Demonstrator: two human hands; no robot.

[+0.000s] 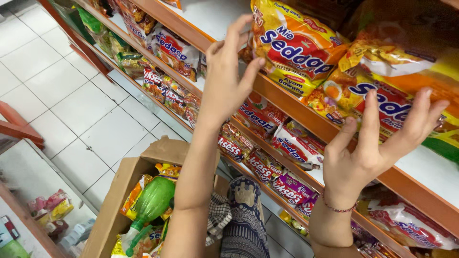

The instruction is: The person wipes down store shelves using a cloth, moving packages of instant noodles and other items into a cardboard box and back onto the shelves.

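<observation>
cardboard box (119, 191) near, on floor, holds green spray bottle (153, 200) plus noodle packs, not emptied | left hand (227, 79) fingers spread, nothing gripped, just at yellow noodle pack (291, 48) on top shelf (287, 102) | right hand (368, 153) spread, fingertips touching orange noodle pack (382, 95) | shelves mostly stocked already

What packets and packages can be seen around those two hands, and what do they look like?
Yellow-orange noodle packet: top shelf, at the left hand, flat pillow shape.
Orange-red noodle packet: top shelf, by the right hand.
Red-and-purple noodle packets: lower shelf, in a row.
Cardboard box: on the floor, brown, open.
Green spray bottle: lying in the box.
</observation>
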